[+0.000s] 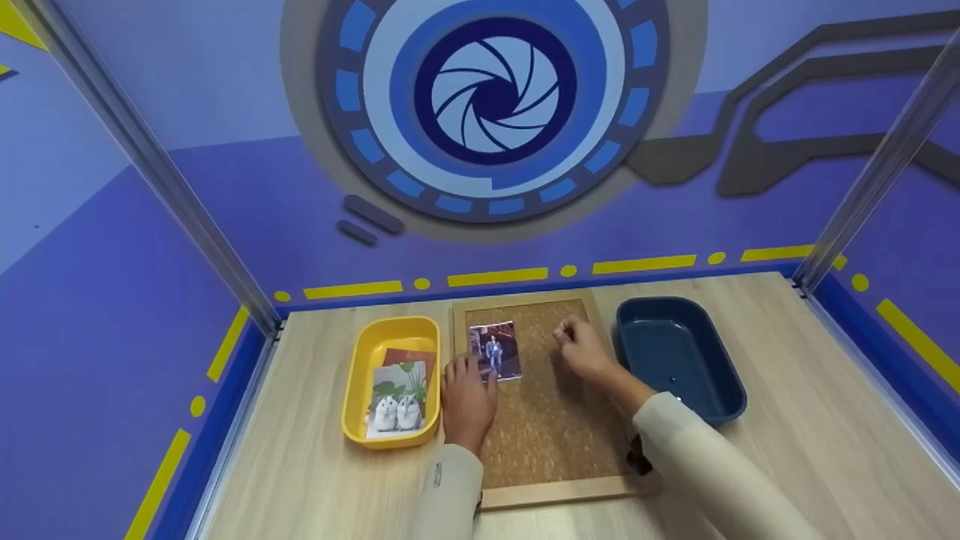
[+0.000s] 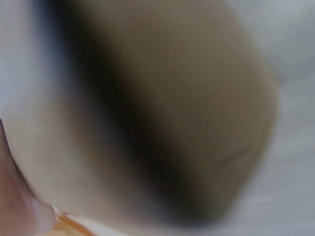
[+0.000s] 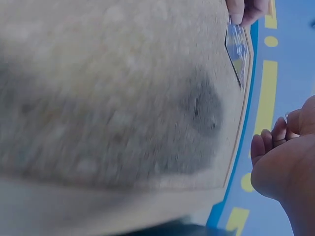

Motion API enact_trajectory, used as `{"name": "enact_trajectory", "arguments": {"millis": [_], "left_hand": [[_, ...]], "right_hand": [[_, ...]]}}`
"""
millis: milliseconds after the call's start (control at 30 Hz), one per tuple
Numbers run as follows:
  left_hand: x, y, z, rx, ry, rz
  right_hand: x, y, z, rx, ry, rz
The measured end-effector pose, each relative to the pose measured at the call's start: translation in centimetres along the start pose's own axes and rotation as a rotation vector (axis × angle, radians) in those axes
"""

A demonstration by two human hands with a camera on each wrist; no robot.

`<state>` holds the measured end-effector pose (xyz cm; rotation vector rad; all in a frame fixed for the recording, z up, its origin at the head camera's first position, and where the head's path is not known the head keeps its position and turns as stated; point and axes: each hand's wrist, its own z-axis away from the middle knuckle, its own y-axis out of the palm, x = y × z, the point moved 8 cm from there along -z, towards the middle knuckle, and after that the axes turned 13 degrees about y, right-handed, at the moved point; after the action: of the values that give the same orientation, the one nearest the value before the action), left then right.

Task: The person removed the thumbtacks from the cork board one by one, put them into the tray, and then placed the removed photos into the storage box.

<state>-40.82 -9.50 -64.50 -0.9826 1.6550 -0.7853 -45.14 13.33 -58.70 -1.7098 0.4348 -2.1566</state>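
A photo [image 1: 506,345] of a person in blue lies on the upper left of a wood-framed cork board [image 1: 547,442]. My left hand [image 1: 469,401] rests over the photo's lower left edge, its fingers touching it. In the right wrist view those left fingers [image 3: 237,11] press on the photo [image 3: 237,51]. My right hand [image 1: 585,349] is raised over the board, to the right of the photo. Its fingers are curled, and a tiny clear pin [image 3: 287,115] glints at the thumb and fingertip. A blurred sleeve [image 2: 197,98] fills most of the left wrist view.
Left of the board, a yellow tray [image 1: 352,375] holds a photo of two white animals [image 1: 397,412] over a reddish card [image 1: 409,358]. On the right stands a dark blue tray [image 1: 682,304] with small shiny bits [image 1: 673,380] inside. A patterned blue wall [image 1: 247,225] rises behind the table.
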Motion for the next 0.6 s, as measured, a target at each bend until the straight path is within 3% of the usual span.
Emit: {"name": "enact_trajectory", "arguments": {"millis": [333, 600], "left_hand": [[0.2, -0.3, 0.0, 0.004, 0.001, -0.021], [0.0, -0.1, 0.0, 0.009, 0.009, 0.019]], "right_hand": [[-0.5, -2.8, 1.0, 0.014, -0.006, 0.077], [-0.9, -3.6, 1.6, -0.014, -0.003, 0.093]]}}
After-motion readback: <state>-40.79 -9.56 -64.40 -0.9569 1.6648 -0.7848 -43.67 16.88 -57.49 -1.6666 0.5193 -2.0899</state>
